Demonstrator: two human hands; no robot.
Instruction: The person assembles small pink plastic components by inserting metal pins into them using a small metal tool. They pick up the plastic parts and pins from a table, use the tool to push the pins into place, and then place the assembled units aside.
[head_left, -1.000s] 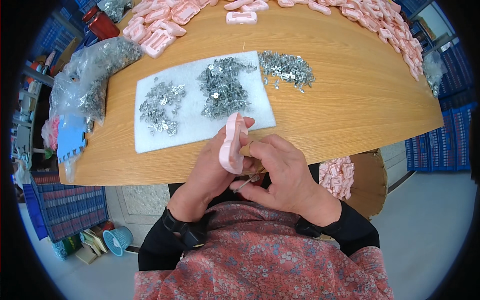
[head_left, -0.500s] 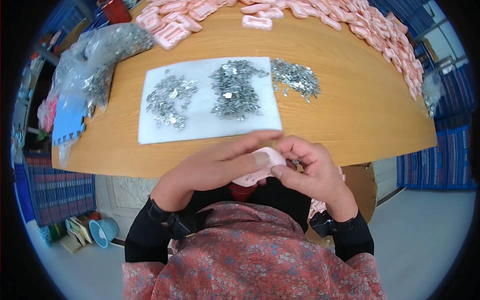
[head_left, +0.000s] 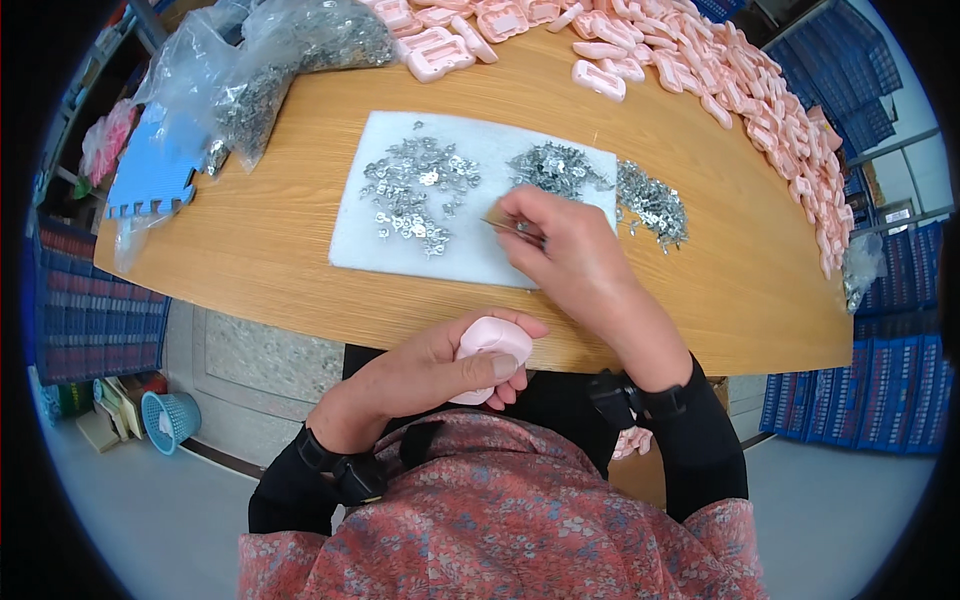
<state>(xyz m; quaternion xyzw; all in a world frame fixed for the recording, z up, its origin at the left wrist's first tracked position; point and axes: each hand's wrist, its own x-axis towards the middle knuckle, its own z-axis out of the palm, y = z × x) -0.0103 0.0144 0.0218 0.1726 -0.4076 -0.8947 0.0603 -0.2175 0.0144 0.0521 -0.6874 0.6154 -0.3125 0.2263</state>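
My left hand (head_left: 455,360) grips a pink plastic piece (head_left: 490,345) just below the near edge of the wooden table (head_left: 270,270). My right hand (head_left: 560,245) reaches out over a white foam sheet (head_left: 470,255) and pinches thin tweezers (head_left: 505,225), tips pointing left. Two heaps of small silver metal parts lie on the sheet: one on the left (head_left: 415,190) and one on the right (head_left: 555,165) just beyond my fingers. A third heap (head_left: 650,200) rests on the bare wood beside the sheet.
Several pink plastic pieces (head_left: 760,110) line the far and right side of the table. Clear bags of metal parts (head_left: 290,60) and a blue foam tile (head_left: 150,175) sit at the far left. A blue basket (head_left: 165,415) stands on the floor; blue crates (head_left: 890,370) at right.
My hands were together at the table's edge around the pink piece. Now my right hand has moved out over the white sheet with the tweezers, while my left hand has lowered the piece.
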